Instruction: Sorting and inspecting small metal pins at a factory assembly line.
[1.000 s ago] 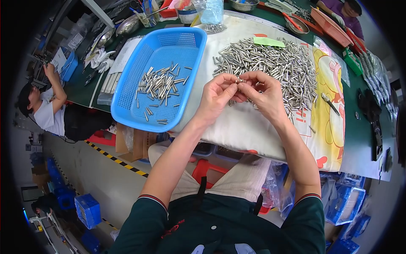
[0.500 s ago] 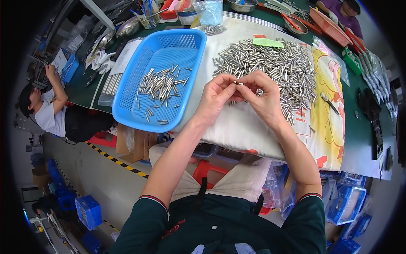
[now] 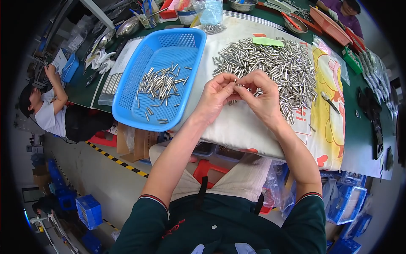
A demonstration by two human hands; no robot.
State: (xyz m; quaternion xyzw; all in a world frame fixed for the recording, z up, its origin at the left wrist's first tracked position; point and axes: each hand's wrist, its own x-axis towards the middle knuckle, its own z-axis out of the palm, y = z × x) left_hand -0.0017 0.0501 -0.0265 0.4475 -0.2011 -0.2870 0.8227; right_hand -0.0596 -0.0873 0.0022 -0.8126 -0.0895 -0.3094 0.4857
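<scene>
My left hand [image 3: 215, 98] and my right hand [image 3: 265, 98] meet at the near edge of a large heap of short metal pins [image 3: 270, 63]. Each hand is closed in a pinch, fingertips almost touching. Small shiny pin ends [image 3: 235, 81] show between the fingertips; most of their length is hidden. Under the curled fingers of my right hand more bright pin ends [image 3: 258, 90] appear, though I cannot tell whether they are held or lie behind. Left of my hands stands a blue plastic basket [image 3: 127, 97] with a loose scatter of metal pins [image 3: 163, 84] inside.
A printed cloth [image 3: 241, 135] covers the table under the heap. A light green slip [image 3: 268, 42] lies on the pins. To the right is a dark pen-like tool [image 3: 330, 103]; a metal bowl [image 3: 296, 25] stands behind. Other people sit at far left and far right.
Both hands stay in nearly the same place. Their fingertips have shifted slightly around the pin ends, which sit at a slightly different angle. The basket and heap look unchanged.
</scene>
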